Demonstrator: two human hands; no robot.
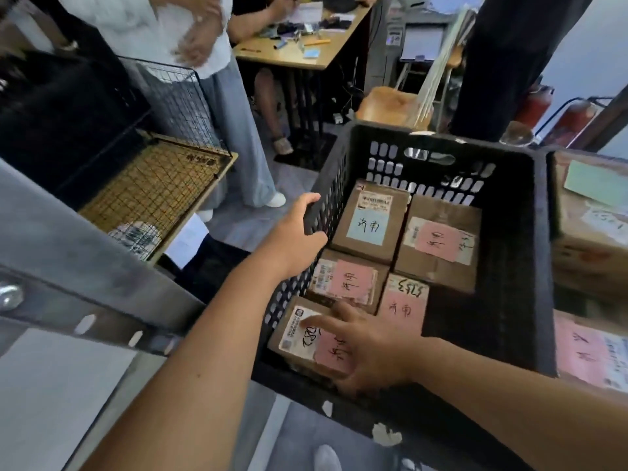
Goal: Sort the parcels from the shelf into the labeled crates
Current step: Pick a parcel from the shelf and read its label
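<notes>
A black plastic crate [509, 266] holds several brown cardboard parcels with handwritten pink or blue labels. My left hand [295, 239] grips the crate's left wall, fingers curled over its rim. My right hand [367, 351] reaches into the crate's near left corner and holds a parcel with a pink label [306, 338], fingers spread over its top. A blue-labelled parcel [370, 220] lies at the back left, with pink-labelled ones beside and in front of it.
More labelled parcels [591, 219] are stacked to the right of the crate. A grey metal shelf frame [85, 253] runs along the left. A wire basket [153, 185] stands behind it. A person in pale trousers [234, 130] stands at the back by a desk [299, 45].
</notes>
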